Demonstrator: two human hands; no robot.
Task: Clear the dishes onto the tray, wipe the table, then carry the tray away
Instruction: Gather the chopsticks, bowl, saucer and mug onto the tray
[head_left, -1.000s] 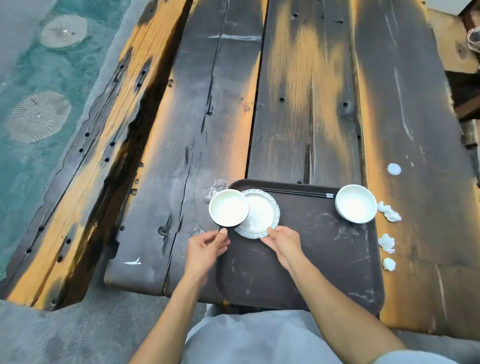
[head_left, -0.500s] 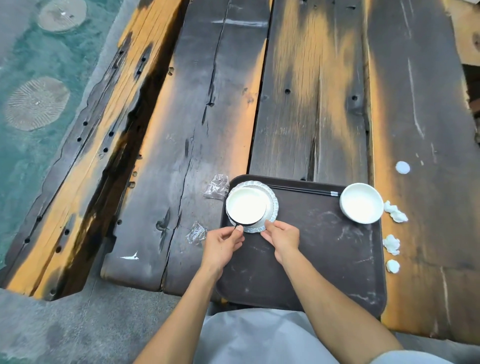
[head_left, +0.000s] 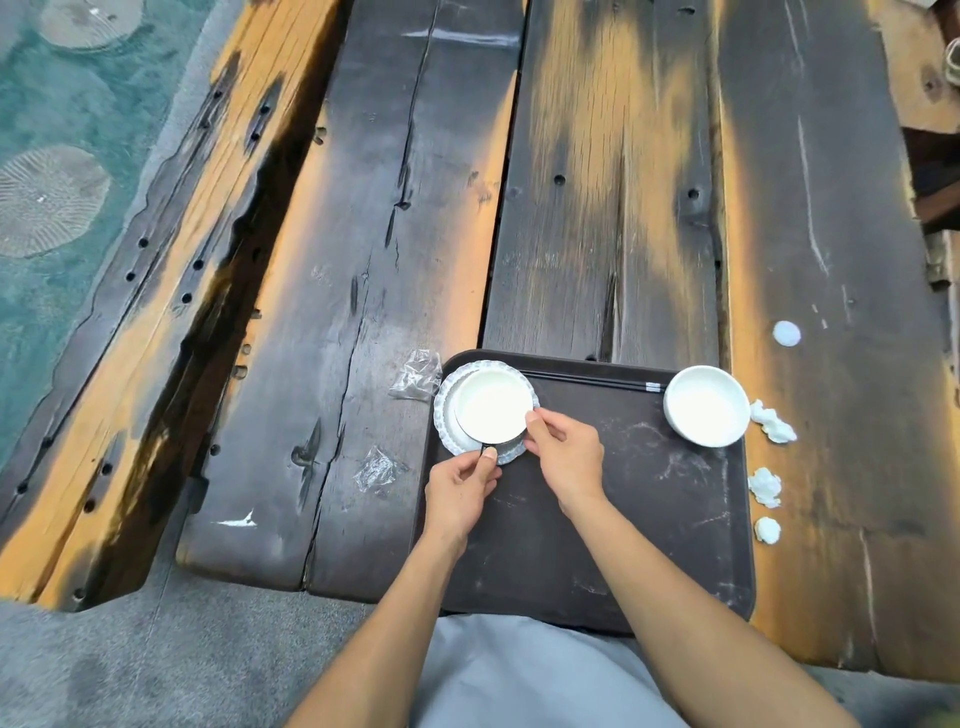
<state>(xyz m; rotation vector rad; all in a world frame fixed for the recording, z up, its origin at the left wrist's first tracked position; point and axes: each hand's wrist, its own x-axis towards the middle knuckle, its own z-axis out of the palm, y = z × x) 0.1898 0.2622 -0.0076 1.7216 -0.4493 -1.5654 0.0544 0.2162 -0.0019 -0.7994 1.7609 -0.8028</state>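
Note:
A dark brown tray (head_left: 623, 525) lies at the near edge of the rough wooden table (head_left: 597, 208). At its far left corner a small patterned plate (head_left: 448, 426) carries a white bowl (head_left: 493, 405) with a dark outside. My left hand (head_left: 460, 493) pinches the bowl's near rim. My right hand (head_left: 566, 457) touches the bowl's right edge and the plate. A second white bowl (head_left: 706, 405) stands at the tray's far right corner, with black chopsticks (head_left: 597, 380) along the far edge.
Two crumpled clear plastic wrappers (head_left: 418, 374) (head_left: 379, 467) lie on the table left of the tray. Several white tissue wads (head_left: 774, 421) and a white round lid (head_left: 786, 332) lie to the right. Grey floor and teal carpet are at left.
The bowl in my left hand moved right from beside the plate onto it. My right hand stayed at the plate's edge and now touches the bowl.

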